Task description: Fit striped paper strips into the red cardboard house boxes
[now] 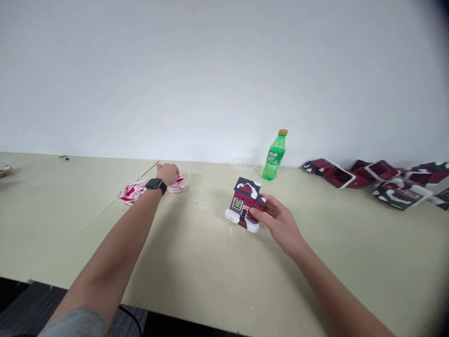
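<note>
Right grip [278,224] is pinching house [243,206] at side | probably feeling light, stiff — side suiting hold | left grip [168,173]: can't tell closure

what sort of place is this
Probably a craft or assembly workroom: a long table runs along a plain wall, with red model houses piled at the right and a similar house in the right hand.

This looks like a workshop: long table [217,276], piled model houses [396,193].
</note>
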Motion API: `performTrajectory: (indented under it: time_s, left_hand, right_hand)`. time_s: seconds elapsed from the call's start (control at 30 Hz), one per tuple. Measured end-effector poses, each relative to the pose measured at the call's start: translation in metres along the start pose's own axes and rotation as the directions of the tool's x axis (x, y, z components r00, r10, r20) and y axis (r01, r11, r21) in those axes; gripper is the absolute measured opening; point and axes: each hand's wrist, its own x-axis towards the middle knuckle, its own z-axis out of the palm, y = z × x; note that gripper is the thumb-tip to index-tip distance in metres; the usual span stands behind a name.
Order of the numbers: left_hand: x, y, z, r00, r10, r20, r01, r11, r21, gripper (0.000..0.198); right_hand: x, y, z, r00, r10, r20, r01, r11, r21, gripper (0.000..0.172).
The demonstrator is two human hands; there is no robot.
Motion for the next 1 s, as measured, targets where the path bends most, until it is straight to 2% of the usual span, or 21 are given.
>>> performTrajectory:
  time_s: [0.07, 0.1, 0.13, 0.17, 0.2, 0.27, 0.3, 0.33, 0.4, 0.5, 0.6, 0.67, 0.73, 0.83, 0.93, 1.0]
  left_hand:
    - [-0.01, 0.013, -0.009, 0.994, 0.02, -0.109, -0.042, 0.979, -0.201, 0.017]
    - [-0.019, 0.021, -0.012, 0.988, 0.034, -0.153, -0.09, 0.924, -0.372, 0.021]
    - [-0.029, 0.031, -0.015, 0.983, 0.059, -0.172, -0.147, 0.813, -0.564, 0.026]
    - [-0.041, 0.041, -0.017, 0.982, 0.102, -0.158, -0.186, 0.65, -0.737, 0.031]
    - [-0.054, 0.052, -0.018, 0.982, 0.155, -0.11, -0.172, 0.476, -0.862, 0.036]
    - [-0.081, 0.072, -0.016, 0.965, 0.264, -0.003, -0.052, 0.18, -0.982, 0.041]
    - [-0.094, 0.081, -0.013, 0.95, 0.308, 0.044, 0.019, 0.084, -0.996, 0.04]
    - [-0.106, 0.09, -0.01, 0.936, 0.342, 0.082, 0.081, 0.017, -0.997, 0.038]
    - [-0.125, 0.104, -0.003, 0.912, 0.384, 0.146, 0.177, -0.045, -0.983, 0.032]
    - [-0.143, 0.119, 0.008, 0.89, 0.414, 0.191, 0.229, -0.042, -0.973, 0.028]
    - [-0.152, 0.129, 0.018, 0.893, 0.421, 0.158, 0.164, 0.022, -0.986, 0.03]
    - [-0.156, 0.132, 0.022, 0.915, 0.397, 0.078, 0.033, 0.119, -0.992, 0.027]
    - [-0.16, 0.133, 0.023, 0.923, 0.382, -0.047, -0.165, 0.282, -0.945, 0.022]
    - [-0.164, 0.132, 0.025, 0.869, 0.451, -0.201, -0.429, 0.486, -0.761, 0.014]
    - [-0.166, 0.131, 0.027, 0.798, 0.553, -0.242, -0.567, 0.551, -0.612, 0.013]
    - [-0.167, 0.132, 0.028, 0.771, 0.582, -0.258, -0.611, 0.563, -0.556, 0.014]
  right_hand:
    - [0.0, -0.001, 0.0, 1.0, 0.002, -0.013, -0.002, 1.0, 0.012, 0.058]
    - [0.0, -0.002, 0.001, 1.0, 0.007, -0.022, -0.006, 1.0, 0.019, 0.059]
    - [0.0, -0.001, 0.001, 0.999, 0.012, -0.033, -0.011, 1.0, 0.027, 0.059]
    - [0.0, -0.001, 0.001, 0.999, 0.017, -0.043, -0.016, 0.999, 0.034, 0.059]
    - [0.001, -0.001, 0.001, 0.998, 0.022, -0.054, -0.019, 0.999, 0.044, 0.059]
    - [0.002, 0.0, 0.002, 0.997, 0.023, -0.073, -0.018, 0.998, 0.067, 0.058]
    - [0.002, 0.001, 0.002, 0.997, 0.02, -0.079, -0.013, 0.997, 0.079, 0.058]
    - [0.002, 0.001, 0.003, 0.996, 0.017, -0.085, -0.009, 0.996, 0.088, 0.058]
    - [0.002, 0.001, 0.004, 0.996, 0.011, -0.093, -0.002, 0.995, 0.1, 0.058]
    - [0.002, 0.001, 0.005, 0.995, -0.004, -0.098, 0.013, 0.995, 0.096, 0.057]
    - [0.0, 0.002, 0.005, 0.995, -0.028, -0.092, 0.035, 0.997, 0.065, 0.054]
    - [-0.001, 0.003, 0.005, 0.994, -0.05, -0.098, 0.053, 0.998, 0.03, 0.051]
    - [-0.002, 0.004, 0.005, 0.992, -0.067, -0.103, 0.067, 0.998, -0.001, 0.048]
    - [-0.003, 0.004, 0.006, 0.992, -0.077, -0.101, 0.075, 0.997, -0.027, 0.046]
    - [-0.006, 0.002, 0.008, 0.989, -0.112, -0.094, 0.106, 0.992, -0.064, 0.043]
    - [-0.007, 0.002, 0.01, 0.987, -0.13, -0.098, 0.123, 0.989, -0.082, 0.041]
